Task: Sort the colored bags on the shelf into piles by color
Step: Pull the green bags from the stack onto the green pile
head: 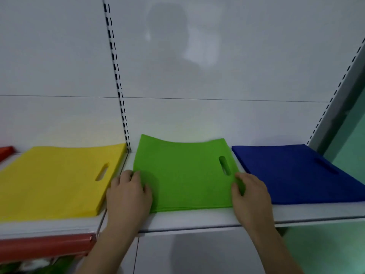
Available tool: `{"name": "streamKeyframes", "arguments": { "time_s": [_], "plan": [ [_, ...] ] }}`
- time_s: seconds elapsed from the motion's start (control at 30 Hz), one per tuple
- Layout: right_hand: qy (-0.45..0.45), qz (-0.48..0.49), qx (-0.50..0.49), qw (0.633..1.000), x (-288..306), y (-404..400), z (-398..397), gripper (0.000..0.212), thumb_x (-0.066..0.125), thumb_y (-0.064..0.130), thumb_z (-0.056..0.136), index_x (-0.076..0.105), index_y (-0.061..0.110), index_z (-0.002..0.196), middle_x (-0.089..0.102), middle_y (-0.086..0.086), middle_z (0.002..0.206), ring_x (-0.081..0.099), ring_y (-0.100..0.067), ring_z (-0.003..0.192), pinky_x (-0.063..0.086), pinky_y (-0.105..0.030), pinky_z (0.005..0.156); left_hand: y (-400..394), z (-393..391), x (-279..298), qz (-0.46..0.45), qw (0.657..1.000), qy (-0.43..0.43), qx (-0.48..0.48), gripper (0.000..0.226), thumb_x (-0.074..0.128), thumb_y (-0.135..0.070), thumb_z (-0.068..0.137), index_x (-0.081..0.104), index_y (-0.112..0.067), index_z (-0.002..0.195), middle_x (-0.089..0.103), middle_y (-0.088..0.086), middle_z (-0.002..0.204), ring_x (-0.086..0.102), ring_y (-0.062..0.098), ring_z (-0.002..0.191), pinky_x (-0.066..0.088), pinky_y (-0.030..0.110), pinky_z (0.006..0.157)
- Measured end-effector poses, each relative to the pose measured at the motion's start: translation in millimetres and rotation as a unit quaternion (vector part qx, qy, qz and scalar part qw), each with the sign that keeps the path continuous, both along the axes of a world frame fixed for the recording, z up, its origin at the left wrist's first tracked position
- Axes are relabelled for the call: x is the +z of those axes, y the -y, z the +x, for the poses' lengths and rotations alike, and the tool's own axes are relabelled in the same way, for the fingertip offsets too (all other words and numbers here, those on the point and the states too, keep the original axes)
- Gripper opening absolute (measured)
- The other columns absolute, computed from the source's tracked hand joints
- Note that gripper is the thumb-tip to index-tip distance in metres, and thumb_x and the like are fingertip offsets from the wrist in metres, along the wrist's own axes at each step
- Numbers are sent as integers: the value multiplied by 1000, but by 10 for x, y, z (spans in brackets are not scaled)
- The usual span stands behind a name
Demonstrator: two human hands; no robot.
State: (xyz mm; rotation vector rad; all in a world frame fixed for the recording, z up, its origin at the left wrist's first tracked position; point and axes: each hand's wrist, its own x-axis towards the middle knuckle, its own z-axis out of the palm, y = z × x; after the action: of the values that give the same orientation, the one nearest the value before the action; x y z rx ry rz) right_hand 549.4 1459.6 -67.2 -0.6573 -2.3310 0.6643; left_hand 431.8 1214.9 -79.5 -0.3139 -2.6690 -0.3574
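Squaring the green pile (183, 175) mid-shelf (197, 218): left hand (128, 194) and right hand (250, 196) pinching its side edges. Yellow pile (57, 180) and blue pile (292, 173) sitting sorted; sorting looking nearly done.

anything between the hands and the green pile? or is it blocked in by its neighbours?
Nothing visible. The left hand and right hand already touch the side edges of the green pile. The yellow pile and blue pile lie apart from it, with bare shelf between.
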Motion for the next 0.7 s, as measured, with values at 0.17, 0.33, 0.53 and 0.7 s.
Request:
{"name": "streamKeyframes", "arguments": {
  "time_s": [0.17, 0.33, 0.53, 0.7],
  "plan": [
    [6, 4, 23, 1000, -75, -102, -32, 33, 58, 15, 92, 62, 3, 123, 60, -9, 124, 52, -27, 113, 41, -31, 90, -23, 45, -41, -9, 999, 14, 44, 21, 63, -26, 84, 68, -7, 91, 65, 14, 105, 56, 36, 91, 47, 44, 77],
    [4, 14, 25, 1000, -102, -157, -68, 20, 55, 19, 93, 65, 6, 105, 62, -3, 99, 56, -23, 91, 48, -34, 74, -18, 72, -70, -7, 999, -7, 42, 29, 54, -33, 90, 70, -8, 90, 68, 11, 99, 59, 33, 87, 48, 42, 78],
    [2, 48, 12, 999, -87, -182, -102, 33, 54, 15, 91, 41, 18, 61, 43, 5, 60, 46, -21, 59, 23, -29, 48, -28, 96, -65, -17, 999, 12, 48, 54, 26, -48, 91, 68, -15, 78, 69, 5, 79, 59, 30, 77, 48, 40, 74],
    [0, 41, 8, 999, -95, -166, -115, 26, 54, 15, 92, 50, 17, 66, 46, 7, 62, 48, -21, 63, 24, -28, 49, -41, 70, -58, -32, 998, 25, 53, 59, 19, -50, 93, 66, -19, 76, 67, 1, 74, 57, 26, 74, 45, 40, 75]
  ]
}}
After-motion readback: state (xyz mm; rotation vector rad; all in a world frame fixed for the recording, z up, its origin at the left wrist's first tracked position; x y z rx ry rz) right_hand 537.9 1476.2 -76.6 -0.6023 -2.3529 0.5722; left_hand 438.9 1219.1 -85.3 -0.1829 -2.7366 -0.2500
